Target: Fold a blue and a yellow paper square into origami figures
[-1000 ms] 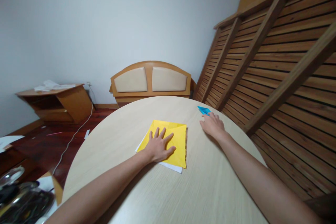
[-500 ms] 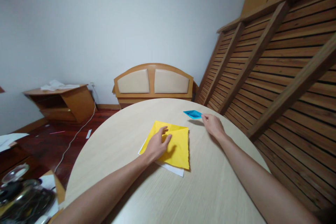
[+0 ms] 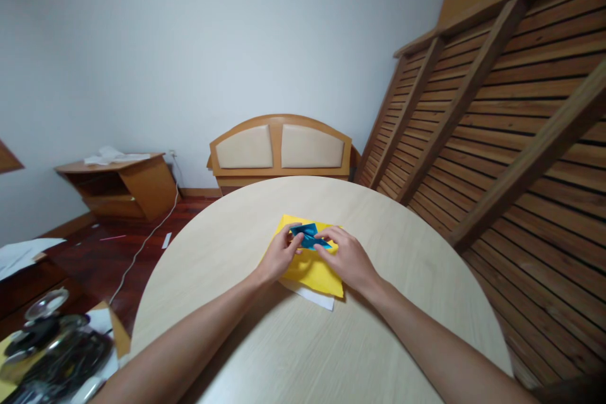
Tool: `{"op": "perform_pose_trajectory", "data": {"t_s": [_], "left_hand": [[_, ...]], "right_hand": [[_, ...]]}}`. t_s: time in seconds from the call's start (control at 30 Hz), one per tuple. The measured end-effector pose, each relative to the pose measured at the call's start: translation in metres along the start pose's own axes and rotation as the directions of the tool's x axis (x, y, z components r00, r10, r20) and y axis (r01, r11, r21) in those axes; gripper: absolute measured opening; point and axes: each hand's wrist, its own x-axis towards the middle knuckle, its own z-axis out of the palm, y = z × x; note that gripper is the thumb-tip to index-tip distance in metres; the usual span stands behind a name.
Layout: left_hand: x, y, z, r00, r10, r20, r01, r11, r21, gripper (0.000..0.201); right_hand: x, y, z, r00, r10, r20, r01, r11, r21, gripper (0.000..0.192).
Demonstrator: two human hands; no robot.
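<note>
A small blue folded paper piece (image 3: pixel 310 237) is held between both hands above a yellow paper sheet (image 3: pixel 315 271). My left hand (image 3: pixel 279 257) pinches its left end with the fingertips. My right hand (image 3: pixel 347 257) grips its right side. The yellow sheet lies on a white sheet (image 3: pixel 316 297), and both rest on the round light wooden table (image 3: pixel 293 341). My palms partly cover the yellow sheet.
A slatted wooden bed frame (image 3: pixel 497 113) leans along the right side. A wooden headboard with beige panels (image 3: pixel 281 150) stands behind the table. A low wooden cabinet (image 3: pixel 125 186) is at the left wall, with a white cable on the floor. Clutter lies at the bottom left (image 3: pixel 52 353).
My right hand picked up the blue paper piece from the far right of the table and carried it left over the yellow sheet. My left hand lifted off the sheet and took hold of it.
</note>
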Motion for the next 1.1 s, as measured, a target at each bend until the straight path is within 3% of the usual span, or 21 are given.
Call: {"op": "perform_pose_trajectory", "data": {"t_s": [0.3, 0.53, 0.67, 0.83, 1.1], "left_hand": [[-0.003, 0.003, 0.003, 1.000, -0.012, 0.013, 0.012, 0.999, 0.030, 0.044], [-0.008, 0.003, 0.007, 1.000, -0.002, 0.002, 0.002, 0.985, 0.175, 0.032], [-0.008, 0.004, 0.006, 0.998, -0.061, -0.014, 0.062, 0.985, 0.160, 0.033], [-0.006, 0.008, 0.002, 0.991, -0.126, 0.039, 0.120, 0.985, 0.125, 0.034], [-0.008, 0.005, 0.006, 0.990, -0.121, 0.079, 0.118, 0.992, 0.043, 0.053]], "right_hand": [[-0.001, 0.001, -0.002, 0.998, -0.059, -0.013, 0.059, 0.998, 0.001, 0.011], [-0.001, 0.001, -0.001, 0.984, -0.174, -0.035, 0.159, 0.954, -0.255, 0.008], [0.000, -0.003, -0.003, 0.970, -0.240, 0.041, 0.236, 0.887, -0.396, 0.007], [-0.002, -0.007, -0.003, 0.947, -0.294, 0.131, 0.322, 0.846, -0.426, 0.009], [-0.003, -0.003, 0.005, 0.988, -0.150, 0.037, 0.155, 0.946, -0.285, 0.012]]}}
